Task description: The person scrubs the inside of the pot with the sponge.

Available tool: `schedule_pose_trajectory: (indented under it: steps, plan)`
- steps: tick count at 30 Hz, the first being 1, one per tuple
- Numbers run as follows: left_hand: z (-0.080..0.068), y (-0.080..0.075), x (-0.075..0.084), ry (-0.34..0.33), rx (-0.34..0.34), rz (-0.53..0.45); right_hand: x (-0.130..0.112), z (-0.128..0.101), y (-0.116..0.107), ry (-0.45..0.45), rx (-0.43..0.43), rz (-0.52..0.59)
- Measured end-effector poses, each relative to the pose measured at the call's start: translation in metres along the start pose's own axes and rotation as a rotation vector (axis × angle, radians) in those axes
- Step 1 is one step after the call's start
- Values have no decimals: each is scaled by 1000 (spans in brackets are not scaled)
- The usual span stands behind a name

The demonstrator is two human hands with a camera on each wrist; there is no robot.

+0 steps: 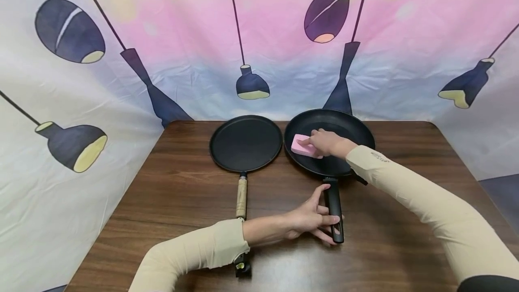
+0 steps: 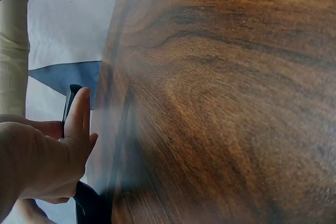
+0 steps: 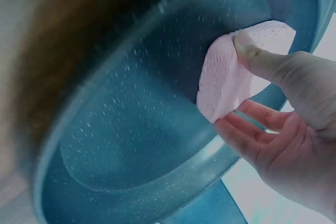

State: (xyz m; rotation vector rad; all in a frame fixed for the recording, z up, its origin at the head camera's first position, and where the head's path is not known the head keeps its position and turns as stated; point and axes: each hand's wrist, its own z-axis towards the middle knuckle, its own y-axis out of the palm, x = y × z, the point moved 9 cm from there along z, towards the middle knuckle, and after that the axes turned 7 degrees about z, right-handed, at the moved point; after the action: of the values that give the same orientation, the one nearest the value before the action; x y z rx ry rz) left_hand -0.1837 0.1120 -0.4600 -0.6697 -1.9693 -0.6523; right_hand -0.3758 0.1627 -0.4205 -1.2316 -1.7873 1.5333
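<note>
In the head view a black frying pan (image 1: 344, 125) stands at the back right of the table. My right hand (image 1: 327, 142) pinches a pink sponge (image 1: 302, 147) between thumb and fingers, inside the pan at its left side. The right wrist view shows the sponge (image 3: 223, 74) against the dark pan surface (image 3: 142, 124), which is dotted with small pale specks. My left hand (image 1: 310, 217) holds the pan's black handle (image 1: 334, 206), with the thumb near its upper end and fingers about the lower part. In the left wrist view, my left hand (image 2: 50, 156) grips that handle.
A flat black griddle pan (image 1: 246, 143) with a wooden handle (image 1: 241, 197) lies left of the frying pan. My left forearm crosses over the end of that handle. The wooden table (image 1: 178, 197) backs onto a cloth (image 1: 194, 89) printed with lamps.
</note>
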Motion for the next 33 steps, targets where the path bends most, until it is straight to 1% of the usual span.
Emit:
schedule_pose_trajectory:
  steps: [2,6,9,13,14,19,20,21,23,25,29,31,33]
  plan:
    - [0,0,-1,-3,0,-8,4,7,-3,6,16,-8]
    - [0,2,-4,-7,-13,-44,18,17,-9,56,22,38]
    - [0,3,-6,-8,-18,-62,34,21,-13,109,27,91]
    - [-1,3,-5,-8,-18,-55,62,23,-15,191,42,176]
    - [0,3,-5,-6,-19,-54,68,22,-16,200,49,168]
    - [0,1,-2,5,-7,-44,93,10,-22,231,95,98]
    - [-1,1,-2,8,-3,-41,97,6,-23,234,98,92]
    - [-1,0,-1,11,0,-38,100,2,-24,243,97,108]
    - [-1,0,-1,14,4,-32,104,-4,-23,255,78,122]
    - [-2,0,-1,12,2,-28,105,-12,-22,271,32,136]
    - [-3,0,-2,5,-9,-23,105,-27,-20,293,-42,114]
    - [-3,0,-2,5,-12,-22,103,-36,-19,293,-58,110]
    - [-3,0,-2,8,-16,-28,98,-43,-18,271,-61,87]
